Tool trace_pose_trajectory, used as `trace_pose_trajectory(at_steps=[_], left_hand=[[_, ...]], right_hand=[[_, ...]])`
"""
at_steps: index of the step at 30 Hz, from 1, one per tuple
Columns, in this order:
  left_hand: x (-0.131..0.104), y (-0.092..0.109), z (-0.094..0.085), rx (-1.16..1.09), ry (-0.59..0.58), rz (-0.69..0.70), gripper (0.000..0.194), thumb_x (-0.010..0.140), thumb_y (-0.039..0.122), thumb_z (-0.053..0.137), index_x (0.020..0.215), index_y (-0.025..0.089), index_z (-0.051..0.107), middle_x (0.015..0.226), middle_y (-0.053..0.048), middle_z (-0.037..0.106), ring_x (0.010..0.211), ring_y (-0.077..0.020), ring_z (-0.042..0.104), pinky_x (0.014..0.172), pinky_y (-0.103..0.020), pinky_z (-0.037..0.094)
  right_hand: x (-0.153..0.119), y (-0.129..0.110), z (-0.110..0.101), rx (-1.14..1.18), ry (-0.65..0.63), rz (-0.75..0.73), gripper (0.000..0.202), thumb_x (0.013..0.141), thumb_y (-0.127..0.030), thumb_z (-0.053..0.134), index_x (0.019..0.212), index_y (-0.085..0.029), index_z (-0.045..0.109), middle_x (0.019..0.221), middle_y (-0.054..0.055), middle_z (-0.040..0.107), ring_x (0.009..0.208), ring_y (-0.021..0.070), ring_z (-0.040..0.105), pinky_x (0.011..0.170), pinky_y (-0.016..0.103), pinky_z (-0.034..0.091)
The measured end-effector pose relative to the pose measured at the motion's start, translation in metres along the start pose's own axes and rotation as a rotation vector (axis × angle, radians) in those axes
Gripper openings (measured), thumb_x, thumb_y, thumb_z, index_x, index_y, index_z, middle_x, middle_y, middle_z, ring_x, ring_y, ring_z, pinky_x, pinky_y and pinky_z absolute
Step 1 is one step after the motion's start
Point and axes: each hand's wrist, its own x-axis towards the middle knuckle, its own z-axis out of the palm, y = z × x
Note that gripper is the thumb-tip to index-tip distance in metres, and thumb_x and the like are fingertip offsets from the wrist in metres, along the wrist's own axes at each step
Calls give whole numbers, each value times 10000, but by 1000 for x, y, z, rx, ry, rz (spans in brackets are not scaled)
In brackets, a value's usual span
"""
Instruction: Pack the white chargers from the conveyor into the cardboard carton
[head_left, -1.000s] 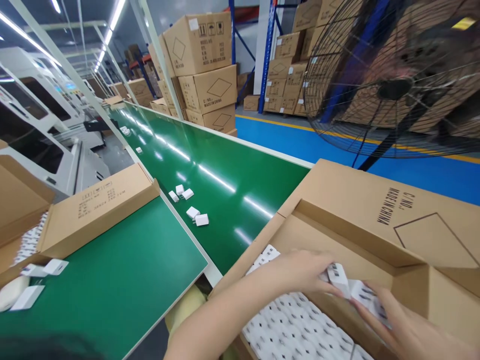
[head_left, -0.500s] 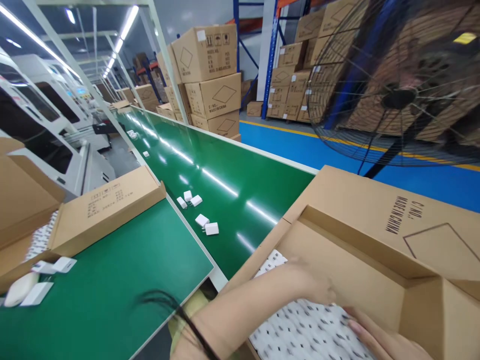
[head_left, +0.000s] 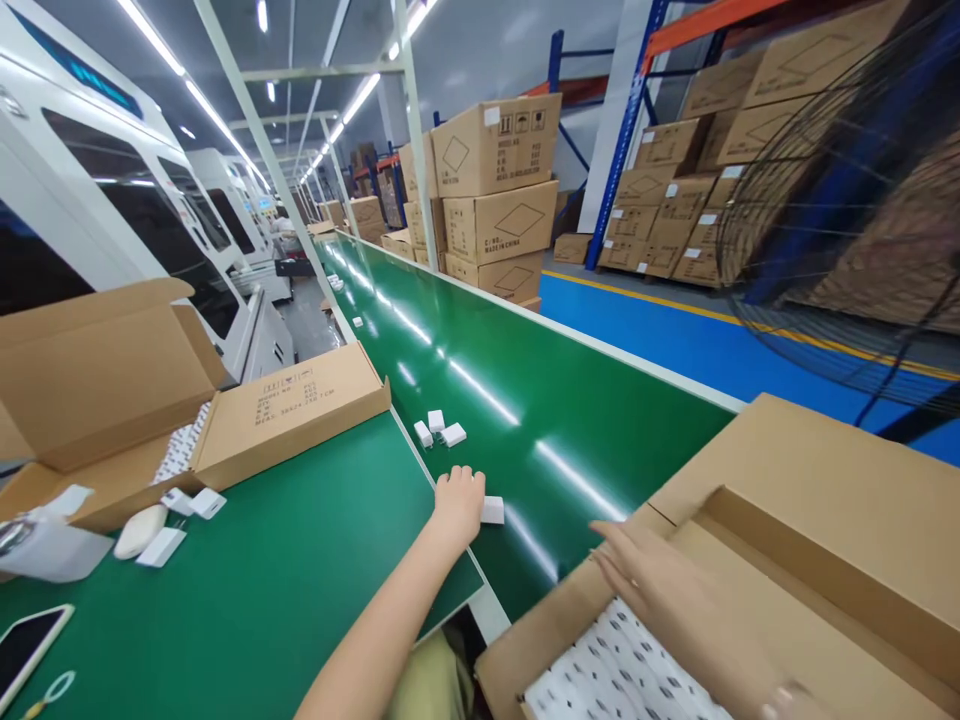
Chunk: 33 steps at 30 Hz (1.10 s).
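Note:
My left hand (head_left: 460,500) reaches over the near edge of the green belt, fingers bent down beside a white charger (head_left: 492,510); whatever lies under the fingers is hidden. My right hand (head_left: 637,565) is above the open carton (head_left: 547,618) at the lower right, its fingers stretched out, nothing held. Inside that carton, rows of white chargers (head_left: 619,665) stand packed with their dark pin marks up. Three more white chargers (head_left: 452,434) lie together on the belt, farther from me than my left hand.
On the green side table (head_left: 300,560) are an open carton (head_left: 285,405), loose chargers (head_left: 208,503), a rounded white object (head_left: 141,531) and a phone (head_left: 34,645). Stacked cartons (head_left: 499,225) stand beyond the belt (head_left: 570,400). A fan (head_left: 840,200) is at the right.
My left hand has moved from the packed chargers out to the belt. My right hand has shifted up and left over the carton. The camera view has turned left.

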Motion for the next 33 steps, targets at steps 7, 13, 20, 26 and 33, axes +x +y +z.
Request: trace_pose_trajectory(at_steps=[7, 13, 20, 26, 33], left_hand=[[9, -15, 11, 4, -11, 42, 325, 752, 78, 475, 1062, 174, 486, 1069, -106, 501, 932, -228, 508, 709, -307, 420], [23, -16, 21, 13, 88, 237, 164, 731, 124, 526, 886, 163, 563, 1001, -92, 536, 970, -228, 476, 877, -363, 339], [4, -63, -12, -400, 264, -54, 246, 708, 170, 507, 953, 183, 495, 940, -59, 554, 870, -200, 508, 714, -298, 402], [-52, -99, -14, -724, 161, -193, 206, 676, 210, 504, 881, 207, 482, 848, 8, 564, 748, -153, 519, 632, -252, 395], [-79, -109, -5, -608, 30, -131, 467, 665, 211, 547, 1121, 221, 448, 1151, -49, 515, 1037, -215, 476, 871, -329, 376]], right_hand=[[61, -49, 92, -504, -234, -353, 230, 736, -77, 578, 957, -136, 568, 903, 64, 598, 849, 232, 544, 680, 367, 453], [67, -39, 101, -679, -327, -422, 101, 790, -57, 547, 838, -139, 581, 771, 4, 600, 754, 160, 566, 634, 293, 466], [123, -29, 68, -762, -305, -341, 245, 740, -65, 581, 980, -100, 547, 821, 61, 606, 736, 186, 570, 619, 298, 471], [164, -54, 102, -816, -313, -296, 228, 842, -179, 543, 1068, -158, 519, 955, 32, 571, 750, 148, 570, 609, 293, 506], [172, -63, 138, -824, -395, -210, 186, 851, -237, 547, 1010, -141, 549, 991, 50, 571, 779, 156, 576, 624, 306, 519]])
